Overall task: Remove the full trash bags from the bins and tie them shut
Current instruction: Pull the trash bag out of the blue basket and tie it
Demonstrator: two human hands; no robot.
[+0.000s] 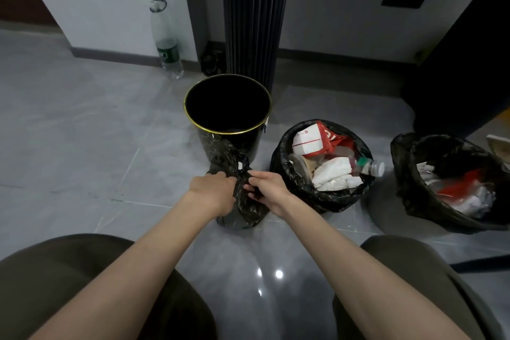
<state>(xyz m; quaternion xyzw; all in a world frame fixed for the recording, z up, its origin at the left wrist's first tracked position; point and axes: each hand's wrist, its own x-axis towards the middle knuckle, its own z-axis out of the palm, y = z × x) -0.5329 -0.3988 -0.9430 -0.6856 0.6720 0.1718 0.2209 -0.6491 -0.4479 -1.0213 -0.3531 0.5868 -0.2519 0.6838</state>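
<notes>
Found bag (242,211) out on the floor (82,146), just in front of the empty bin (227,134), neck pinched between left grip (212,190) and right grip (269,193), fingers curled into the plastic. Judged knotting in hand: recommended gathering the neck tight and twisting before crossing ends, without tearing thin film. Noted open floor to the left; noted a full bin (298,188) close beside the right grip, a third bin (414,196) beyond.

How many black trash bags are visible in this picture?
3: the floor bag, gripped by left hand and right hand; middle bag, full of rubbish; right bag, at the picture's edge. A dark lump by the curtain may be another.
</notes>
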